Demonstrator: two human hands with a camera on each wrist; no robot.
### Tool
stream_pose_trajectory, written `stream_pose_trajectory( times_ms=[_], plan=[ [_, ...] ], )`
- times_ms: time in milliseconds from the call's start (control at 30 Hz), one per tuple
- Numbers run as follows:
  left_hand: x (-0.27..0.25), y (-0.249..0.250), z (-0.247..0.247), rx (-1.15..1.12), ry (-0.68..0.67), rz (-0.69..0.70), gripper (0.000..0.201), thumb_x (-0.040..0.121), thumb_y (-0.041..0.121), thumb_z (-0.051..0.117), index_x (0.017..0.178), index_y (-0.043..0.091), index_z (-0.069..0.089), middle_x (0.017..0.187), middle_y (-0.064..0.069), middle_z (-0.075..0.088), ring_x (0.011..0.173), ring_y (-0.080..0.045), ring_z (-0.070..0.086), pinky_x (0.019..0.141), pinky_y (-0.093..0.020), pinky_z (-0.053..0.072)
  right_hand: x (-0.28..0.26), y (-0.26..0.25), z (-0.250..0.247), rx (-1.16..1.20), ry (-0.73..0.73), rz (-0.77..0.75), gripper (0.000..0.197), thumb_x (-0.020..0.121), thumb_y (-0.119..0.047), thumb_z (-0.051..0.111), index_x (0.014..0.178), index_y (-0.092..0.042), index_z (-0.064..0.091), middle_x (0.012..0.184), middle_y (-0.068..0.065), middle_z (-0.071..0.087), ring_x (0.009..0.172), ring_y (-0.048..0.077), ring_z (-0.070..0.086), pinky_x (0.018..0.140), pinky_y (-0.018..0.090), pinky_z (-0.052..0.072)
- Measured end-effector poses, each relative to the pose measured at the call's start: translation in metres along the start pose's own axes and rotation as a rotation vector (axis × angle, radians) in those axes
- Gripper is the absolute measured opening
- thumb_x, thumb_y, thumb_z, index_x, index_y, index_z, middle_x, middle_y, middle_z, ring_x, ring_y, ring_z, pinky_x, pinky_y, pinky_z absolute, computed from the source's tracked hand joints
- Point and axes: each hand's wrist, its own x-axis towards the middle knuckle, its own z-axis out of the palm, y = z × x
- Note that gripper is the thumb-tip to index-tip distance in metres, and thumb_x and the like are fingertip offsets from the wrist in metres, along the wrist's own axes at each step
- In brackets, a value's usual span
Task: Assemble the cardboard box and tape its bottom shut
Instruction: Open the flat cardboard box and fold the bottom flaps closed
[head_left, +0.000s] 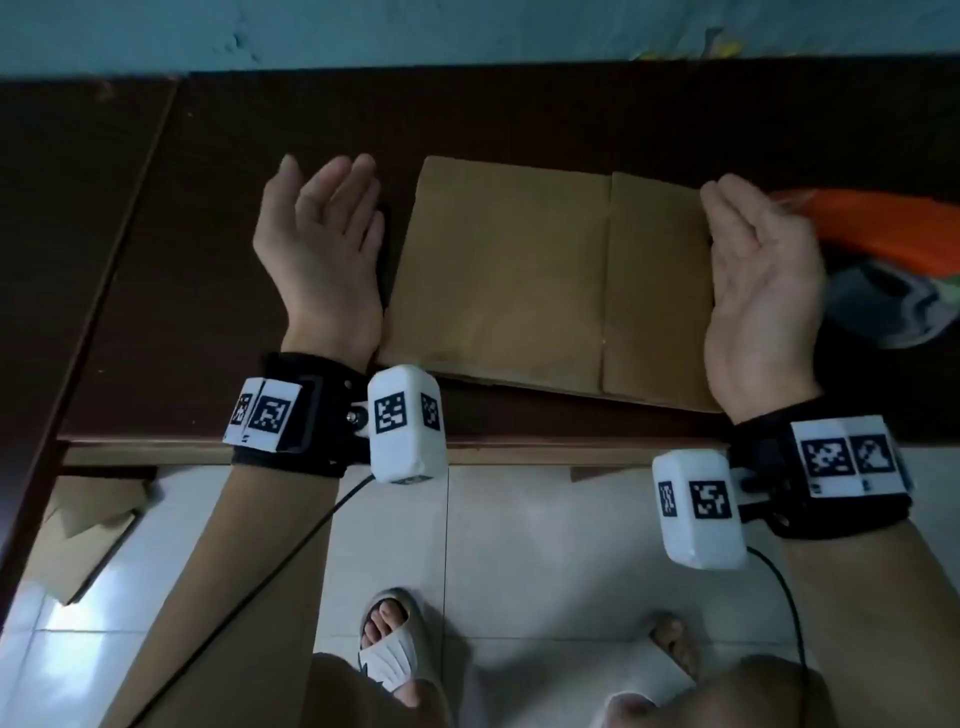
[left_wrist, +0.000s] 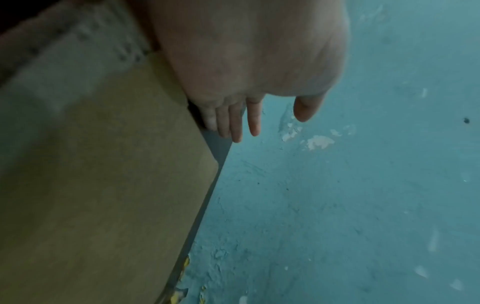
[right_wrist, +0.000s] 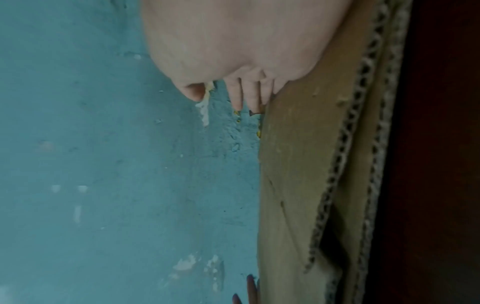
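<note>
A flattened brown cardboard box (head_left: 550, 280) lies on the dark wooden table (head_left: 234, 208), with one fold line running down its right third. My left hand (head_left: 322, 228) stands on edge just left of the box, palm facing it, fingers straight. My right hand (head_left: 758, 270) stands the same way at the box's right edge, palm inward, fingers straight. Neither hand holds anything. In the left wrist view the straight fingers (left_wrist: 233, 121) lie beside the cardboard (left_wrist: 103, 174). The right wrist view shows the fingers (right_wrist: 246, 94) by the box's corrugated edge (right_wrist: 337, 164).
An orange and grey object (head_left: 883, 249) lies on the table just right of my right hand. A blue wall (head_left: 467, 31) stands behind the table. Below the table's front edge is a white tiled floor (head_left: 519, 545), with cardboard pieces (head_left: 83, 535) at the left.
</note>
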Motion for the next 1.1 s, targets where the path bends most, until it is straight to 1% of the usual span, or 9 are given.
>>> stream_pose_trajectory(
  times_ms=[200, 367, 400, 467, 533, 700, 867, 967, 1100],
  plan=[
    [0.002, -0.011, -0.015, -0.018, -0.109, -0.072, 0.071, 0.1, 0.053, 0.045, 0.148, -0.001, 0.047, 0.144, -0.022, 0.061, 0.135, -0.03, 0.06, 0.116, -0.039, 0.045, 0.004, 0.009, 0.001, -0.071, -0.005, 0.009, 0.04, 0.102, -0.034, 0.045, 0.134, -0.017, 0.062, 0.132, -0.005, 0.066, 0.115, -0.005, 0.064, 0.084, 0.004, 0.046],
    [-0.014, -0.018, -0.005, 0.269, -0.136, 0.04, 0.068, 0.1, 0.046, 0.049, 0.153, 0.004, 0.043, 0.147, -0.008, 0.057, 0.13, -0.015, 0.061, 0.115, -0.033, 0.044, 0.005, 0.012, -0.007, -0.093, -0.06, -0.005, 0.028, 0.104, -0.031, 0.048, 0.125, -0.023, 0.065, 0.121, -0.01, 0.068, 0.098, -0.011, 0.066, 0.071, 0.001, 0.047],
    [-0.017, -0.02, -0.005, 0.321, -0.15, 0.046, 0.062, 0.101, 0.045, 0.05, 0.149, 0.006, 0.052, 0.141, -0.004, 0.063, 0.123, -0.011, 0.065, 0.112, -0.03, 0.047, 0.004, 0.013, -0.009, -0.091, -0.074, -0.01, 0.027, 0.104, -0.03, 0.048, 0.124, -0.023, 0.066, 0.12, -0.01, 0.068, 0.097, -0.011, 0.066, 0.072, 0.002, 0.048],
    [-0.024, -0.024, -0.009, 0.4, -0.266, -0.021, 0.046, 0.107, 0.044, 0.043, 0.115, 0.015, 0.079, 0.107, 0.002, 0.08, 0.096, -0.005, 0.075, 0.086, -0.018, 0.058, 0.001, 0.014, -0.014, -0.121, -0.117, -0.039, 0.029, 0.103, -0.032, 0.051, 0.126, -0.022, 0.066, 0.123, -0.009, 0.068, 0.107, -0.007, 0.065, 0.087, 0.009, 0.05],
    [-0.034, -0.028, -0.015, 0.431, -0.316, -0.079, 0.049, 0.107, 0.048, 0.043, 0.117, 0.014, 0.077, 0.106, -0.005, 0.081, 0.093, -0.016, 0.078, 0.071, -0.025, 0.061, -0.002, 0.015, -0.019, -0.173, -0.155, -0.092, 0.036, 0.098, -0.034, 0.054, 0.13, -0.022, 0.066, 0.132, -0.005, 0.066, 0.123, 0.004, 0.06, 0.106, 0.023, 0.045],
    [-0.055, -0.028, -0.021, 0.417, -0.204, -0.051, 0.052, 0.095, 0.05, 0.064, 0.137, 0.019, 0.064, 0.129, -0.013, 0.072, 0.111, -0.031, 0.074, 0.089, -0.048, 0.062, -0.012, 0.01, -0.028, -0.146, -0.201, -0.141, 0.044, 0.096, -0.025, 0.055, 0.138, -0.014, 0.06, 0.139, 0.0, 0.061, 0.132, 0.011, 0.054, 0.108, 0.023, 0.039],
    [-0.07, -0.033, -0.022, 0.488, -0.12, 0.063, 0.044, 0.103, 0.027, 0.061, 0.147, 0.021, 0.054, 0.128, -0.007, 0.067, 0.108, -0.024, 0.069, 0.078, -0.038, 0.058, -0.027, 0.009, -0.037, -0.152, -0.231, -0.116, 0.044, 0.101, -0.018, 0.051, 0.145, -0.013, 0.053, 0.149, 0.001, 0.054, 0.141, 0.012, 0.046, 0.12, 0.031, 0.031],
    [-0.072, -0.034, -0.022, 0.476, -0.126, 0.064, 0.042, 0.107, 0.018, 0.054, 0.149, 0.018, 0.051, 0.133, -0.01, 0.067, 0.106, -0.025, 0.07, 0.076, -0.037, 0.059, -0.033, 0.005, -0.036, -0.194, -0.22, -0.106, 0.042, 0.104, -0.014, 0.05, 0.146, -0.015, 0.052, 0.15, 0.0, 0.052, 0.141, 0.011, 0.044, 0.113, 0.026, 0.033],
    [-0.074, -0.037, -0.022, 0.443, -0.137, 0.091, 0.038, 0.108, 0.016, 0.051, 0.146, 0.016, 0.055, 0.132, -0.012, 0.069, 0.108, -0.028, 0.07, 0.088, -0.045, 0.06, -0.032, 0.006, -0.037, -0.13, -0.163, -0.077, 0.043, 0.104, -0.014, 0.051, 0.147, -0.015, 0.051, 0.153, 0.001, 0.049, 0.143, 0.014, 0.042, 0.111, 0.026, 0.032]
  ],
)
